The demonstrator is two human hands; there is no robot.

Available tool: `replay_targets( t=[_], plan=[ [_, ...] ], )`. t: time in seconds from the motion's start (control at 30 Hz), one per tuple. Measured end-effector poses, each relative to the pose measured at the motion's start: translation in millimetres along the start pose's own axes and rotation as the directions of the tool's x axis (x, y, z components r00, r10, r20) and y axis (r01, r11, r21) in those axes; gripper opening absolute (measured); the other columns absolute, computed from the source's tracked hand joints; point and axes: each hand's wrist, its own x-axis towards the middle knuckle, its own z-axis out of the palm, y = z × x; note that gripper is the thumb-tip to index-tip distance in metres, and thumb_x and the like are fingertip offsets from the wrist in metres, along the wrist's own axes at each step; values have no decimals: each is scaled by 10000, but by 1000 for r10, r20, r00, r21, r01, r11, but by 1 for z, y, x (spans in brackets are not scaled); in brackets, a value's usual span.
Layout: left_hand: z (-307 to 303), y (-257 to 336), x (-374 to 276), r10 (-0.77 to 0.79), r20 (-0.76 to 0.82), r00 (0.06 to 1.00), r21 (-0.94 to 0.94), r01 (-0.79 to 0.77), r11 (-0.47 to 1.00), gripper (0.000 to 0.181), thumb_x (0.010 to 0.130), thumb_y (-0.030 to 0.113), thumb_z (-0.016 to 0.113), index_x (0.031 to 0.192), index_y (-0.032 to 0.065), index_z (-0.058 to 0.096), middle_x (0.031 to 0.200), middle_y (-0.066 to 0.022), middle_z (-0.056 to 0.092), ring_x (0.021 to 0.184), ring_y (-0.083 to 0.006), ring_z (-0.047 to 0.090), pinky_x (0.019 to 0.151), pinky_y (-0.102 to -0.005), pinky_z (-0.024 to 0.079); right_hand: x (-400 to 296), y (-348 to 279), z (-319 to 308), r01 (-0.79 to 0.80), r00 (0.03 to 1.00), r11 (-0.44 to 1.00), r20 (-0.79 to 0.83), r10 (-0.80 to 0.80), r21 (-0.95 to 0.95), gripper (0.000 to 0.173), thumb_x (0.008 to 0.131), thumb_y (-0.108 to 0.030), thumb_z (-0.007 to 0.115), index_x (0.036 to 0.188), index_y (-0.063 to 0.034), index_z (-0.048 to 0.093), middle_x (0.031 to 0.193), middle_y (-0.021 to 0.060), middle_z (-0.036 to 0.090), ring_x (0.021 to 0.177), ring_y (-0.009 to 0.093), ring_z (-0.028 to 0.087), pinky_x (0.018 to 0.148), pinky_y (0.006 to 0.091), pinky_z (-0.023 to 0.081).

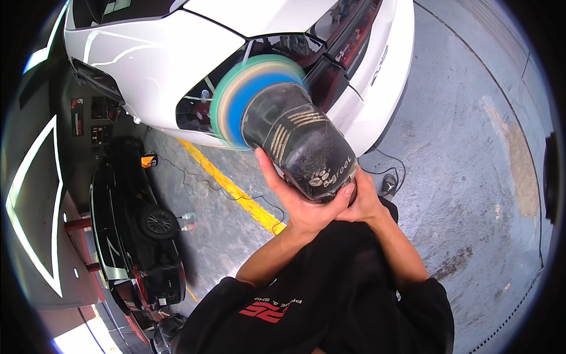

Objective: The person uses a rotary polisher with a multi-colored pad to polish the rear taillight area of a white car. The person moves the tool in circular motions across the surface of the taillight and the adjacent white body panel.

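Note:
Both of my hands hold a black Bigfoot orbital polisher (pixel 300 137) in front of my chest. My left hand (pixel 305 199) cups the rear of its body, thumb and fingers spread around the casing. On the other side my right hand (pixel 365 194) closes around the end of the tool, its fingers partly hidden. The round polishing pad (pixel 247 97), blue with pale and green rings, is blurred at its edge. It lies over the dark rear side glass and tail-light area of a white car (pixel 185 57); the exact contact is hidden.
A power cord (pixel 221 189) trails over the concrete floor, crossing a yellow line (pixel 230 190). Another stretch of cable (pixel 400 163) loops beside my shoe (pixel 389 183). A black car (pixel 146 230) and bottles (pixel 188 221) stand at left. An orange cloth (pixel 148 160) lies near the black car.

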Motion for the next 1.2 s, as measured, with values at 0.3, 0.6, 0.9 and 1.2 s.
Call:
replay_targets(
  t=[0.3, 0.6, 0.9, 1.2],
  plan=[
    [8, -8, -5, 95, 5, 995, 149, -95, 984, 1317, 629, 146, 865, 1490, -15, -119, 1459, -250, 206, 1338, -332, 343, 1095, -457, 317, 8, 19, -8, 1, 997, 996, 73, -7, 86, 941, 559, -153, 792, 1404, -25, 399, 1152, 172, 660, 1027, 334, 669, 880, 378, 524],
    [44, -23, -1, 12, 71, 997, 65, -17, 998, 1263, 661, 108, 834, 1501, 10, -104, 1423, -218, 248, 1264, -297, 413, 1047, -417, 384, 5, 54, -32, 7, 1000, 997, 23, -9, 71, 834, 555, -138, 780, 1303, 30, 452, 1113, 149, 663, 994, 261, 664, 901, 343, 490],
    [47, -21, 7, -42, 104, 994, -26, 45, 999, 1284, 652, 59, 824, 1499, 48, -141, 1355, -231, 323, 1174, -298, 506, 955, -404, 479, 7, 47, -31, 8, 1000, 998, -23, -7, 57, 814, 572, -130, 770, 1298, 47, 448, 1076, 133, 671, 932, 223, 663, 839, 326, 510],
    [12, -4, 8, -21, 55, 998, -170, 30, 985, 1272, 658, 119, 806, 1491, 26, -151, 1419, -252, 236, 1250, -315, 447, 1010, -414, 444, 5, 8, -13, 43, 998, 997, 48, -40, -71, 920, 573, -116, 789, 1387, 23, 383, 1110, 140, 672, 977, 239, 675, 861, 330, 512]
  ],
)
